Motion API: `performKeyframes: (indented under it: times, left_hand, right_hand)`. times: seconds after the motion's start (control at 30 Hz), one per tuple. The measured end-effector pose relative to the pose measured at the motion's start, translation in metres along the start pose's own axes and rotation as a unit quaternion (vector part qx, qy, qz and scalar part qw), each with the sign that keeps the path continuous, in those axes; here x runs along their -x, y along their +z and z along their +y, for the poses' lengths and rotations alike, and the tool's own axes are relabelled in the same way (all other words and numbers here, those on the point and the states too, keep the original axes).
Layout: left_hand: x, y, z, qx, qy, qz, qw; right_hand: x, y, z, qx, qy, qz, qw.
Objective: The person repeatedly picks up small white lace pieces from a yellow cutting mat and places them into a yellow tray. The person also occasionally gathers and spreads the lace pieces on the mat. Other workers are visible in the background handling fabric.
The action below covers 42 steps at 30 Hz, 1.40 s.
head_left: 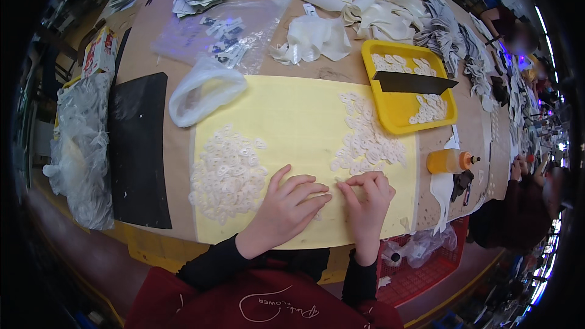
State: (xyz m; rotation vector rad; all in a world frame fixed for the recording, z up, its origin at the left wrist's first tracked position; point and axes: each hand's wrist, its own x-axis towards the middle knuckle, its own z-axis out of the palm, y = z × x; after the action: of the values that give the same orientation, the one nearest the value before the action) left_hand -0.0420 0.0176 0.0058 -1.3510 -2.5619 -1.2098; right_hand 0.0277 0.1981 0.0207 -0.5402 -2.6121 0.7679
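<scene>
My left hand [292,204] rests palm down over a yellow sheet [286,122], its fingers stretched out and slightly apart. A pale piece partly shows under its fingertips. Beside it, my right hand [370,201] is closed in a pinch, with a small pale piece [339,179] at the tips of thumb and forefinger. Most of that piece is hidden. A heaped pile of small white ring-shaped pieces [228,173] lies left of my left hand. Beyond my right hand spreads a looser pile of similar pieces [368,140].
At the far right stands a yellow tray [420,127], crossed by a black strip [414,83], with more pieces inside. An orange-filled bottle [448,161] lies right of the sheet. A plastic bag [204,94] and black mat [140,158] are left. A red basket [426,274] sits below the table edge.
</scene>
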Motion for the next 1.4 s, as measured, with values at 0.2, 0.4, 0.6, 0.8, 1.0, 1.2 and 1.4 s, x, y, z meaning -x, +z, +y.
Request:
performKeyframes:
  times: [0.2, 0.4, 0.6, 0.8, 1.0, 1.2, 1.4]
  left_hand:
    - [0.000, -0.003, 0.000, 0.011, -0.008, -0.014, 1.000]
    - [-0.002, -0.003, 0.002, 0.004, -0.004, -0.031, 1.000]
    - [-0.001, 0.001, 0.000, -0.028, 0.007, -0.052, 0.998]
    - [0.002, 0.002, 0.000, -0.040, 0.029, -0.063, 0.997]
    - [0.000, -0.001, 0.000, -0.021, 0.018, -0.044, 0.999]
    - [0.001, 0.001, 0.001, -0.012, 0.009, -0.063, 0.998]
    - [0.003, 0.007, 0.003, -0.099, 0.040, -0.111, 0.988]
  right_hand:
    - [0.008, -0.016, 0.014, -0.033, 0.092, 0.054, 0.994]
    - [0.014, -0.009, 0.005, 0.045, -0.052, -0.025, 0.997]
    - [0.020, -0.011, 0.001, -0.005, -0.011, -0.026, 1.000]
    - [0.009, -0.007, 0.011, 0.025, 0.037, 0.011, 0.999]
    - [0.016, -0.007, 0.002, -0.023, 0.009, -0.029, 0.999]
    - [0.019, -0.003, 0.004, 0.006, -0.023, -0.037, 0.999]
    - [0.002, -0.009, 0.007, 0.032, 0.023, 0.032, 0.999]
